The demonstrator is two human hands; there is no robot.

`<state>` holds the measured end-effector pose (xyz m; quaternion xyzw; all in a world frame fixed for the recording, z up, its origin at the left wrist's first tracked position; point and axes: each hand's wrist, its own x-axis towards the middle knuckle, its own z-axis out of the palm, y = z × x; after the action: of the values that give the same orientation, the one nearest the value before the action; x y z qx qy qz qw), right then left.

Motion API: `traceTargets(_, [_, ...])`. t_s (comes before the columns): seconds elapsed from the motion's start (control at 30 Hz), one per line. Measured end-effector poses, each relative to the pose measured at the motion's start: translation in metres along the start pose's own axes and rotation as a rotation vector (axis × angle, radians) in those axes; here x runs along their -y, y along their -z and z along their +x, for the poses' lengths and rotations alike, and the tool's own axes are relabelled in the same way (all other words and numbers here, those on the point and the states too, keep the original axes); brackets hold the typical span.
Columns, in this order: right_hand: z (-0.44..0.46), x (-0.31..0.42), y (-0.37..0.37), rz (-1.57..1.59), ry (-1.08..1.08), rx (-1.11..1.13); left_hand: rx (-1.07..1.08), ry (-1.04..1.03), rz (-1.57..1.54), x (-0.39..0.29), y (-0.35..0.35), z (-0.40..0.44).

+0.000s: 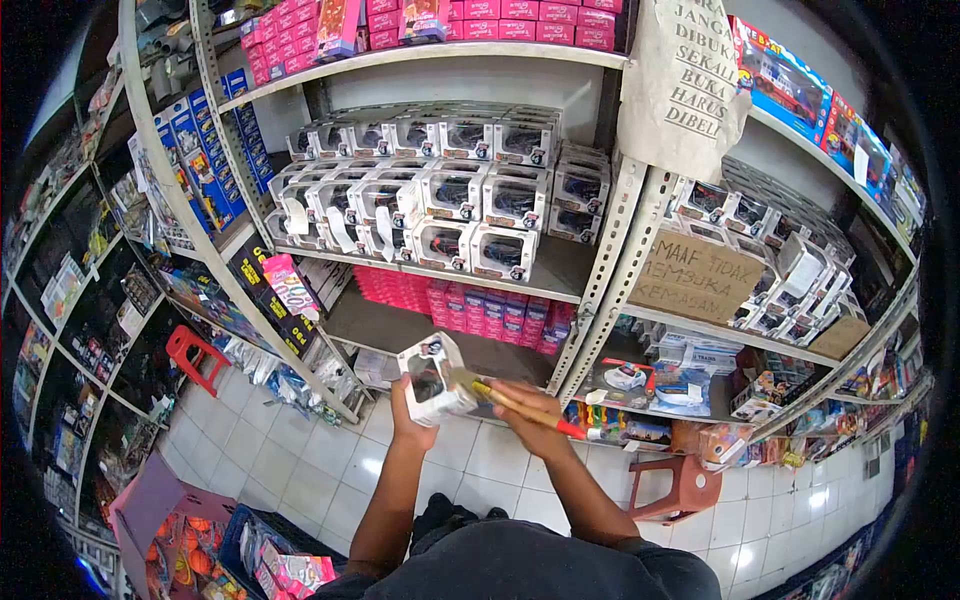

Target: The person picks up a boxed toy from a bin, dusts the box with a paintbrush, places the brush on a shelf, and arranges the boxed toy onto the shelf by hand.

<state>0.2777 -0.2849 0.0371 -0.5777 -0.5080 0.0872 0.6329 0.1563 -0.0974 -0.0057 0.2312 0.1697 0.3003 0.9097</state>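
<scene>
In the middle of the head view my left hand (411, 424) grips a small white box (432, 384) with a dark window, tilted and held from below and the side. It resembles the toy car boxes (508, 196) stacked on the shelf ahead. My right hand (532, 408) is closed around a paintbrush (568, 428) with a wooden handle and a red end. Its bristle end lies against or just over the side of the held box; motion blurs it slightly.
Metal shelving (595, 290) stands in front, with pink boxes (490, 312) below and above the car boxes. A cardboard sign (690, 275) hangs at right. Red stools (680, 487) (197, 358) stand on the tiled floor (300, 455). A pink carton (140, 500) of toys sits lower left.
</scene>
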Motion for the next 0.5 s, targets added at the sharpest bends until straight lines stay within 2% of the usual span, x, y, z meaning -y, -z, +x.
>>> traceTargets(0.07, [-0.001,0.001,0.001,0.029,-0.037,0.009,0.056,-0.070,-0.029,0.000,0.000,0.004])
traceTargets(0.2, [0.001,0.005,0.008,0.050,-0.108,-0.076,-0.015,-0.079,-0.062,0.001,-0.002,0.003])
traceTargets(0.3, [0.001,0.005,0.001,-0.013,-0.064,-0.115,-0.015,-0.099,-0.091,0.013,-0.010,0.004])
traceTargets(0.43, [-0.010,-0.002,-0.022,0.030,0.106,0.033,-0.073,-0.175,-0.104,0.017,-0.027,0.002])
traceTargets(0.5, [-0.014,0.000,-0.022,0.036,0.114,0.099,-0.035,-0.129,-0.091,0.016,-0.022,0.004])
